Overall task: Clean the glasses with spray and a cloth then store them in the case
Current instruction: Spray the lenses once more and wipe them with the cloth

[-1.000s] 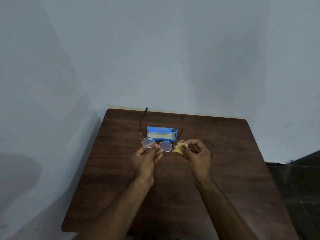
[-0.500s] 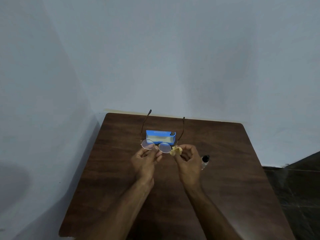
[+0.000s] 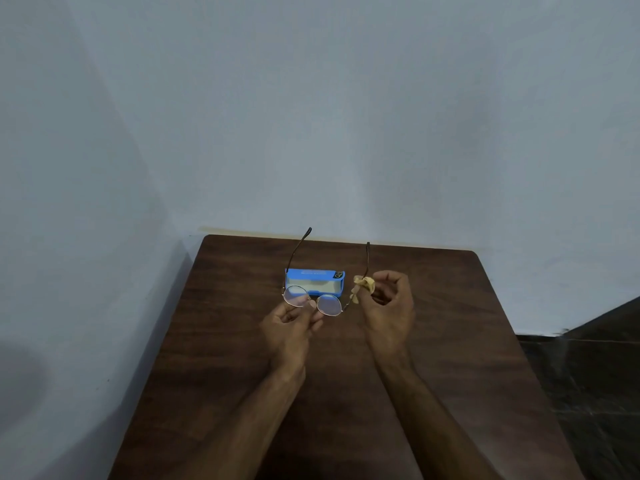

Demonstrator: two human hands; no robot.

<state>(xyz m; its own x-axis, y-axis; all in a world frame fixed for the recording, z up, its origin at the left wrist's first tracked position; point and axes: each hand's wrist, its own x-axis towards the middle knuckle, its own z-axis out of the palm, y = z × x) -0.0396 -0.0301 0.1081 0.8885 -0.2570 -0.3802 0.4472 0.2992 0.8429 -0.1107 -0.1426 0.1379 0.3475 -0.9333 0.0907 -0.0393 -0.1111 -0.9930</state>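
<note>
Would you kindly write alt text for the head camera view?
A left hand holds round, thin-framed glasses by the bridge while the right hand pinches a crumpled yellow cloth beside them. An open blue case sits behind on the dark wooden table.

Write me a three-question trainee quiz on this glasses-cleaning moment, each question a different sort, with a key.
1. True or false: the glasses are already folded and stowed inside the blue case.
2. Multiple choice: what is in the grip of the right hand? A) a spray bottle B) a bunched yellow cloth C) the case
3. Short answer: which hand holds the glasses, and are their arms folded or spread?

Key
1. False: they are held above the wooden table, in front of the open case.
2. B
3. The left hand, pinching near the bridge; the arms are spread, pointing away from the person.
</note>
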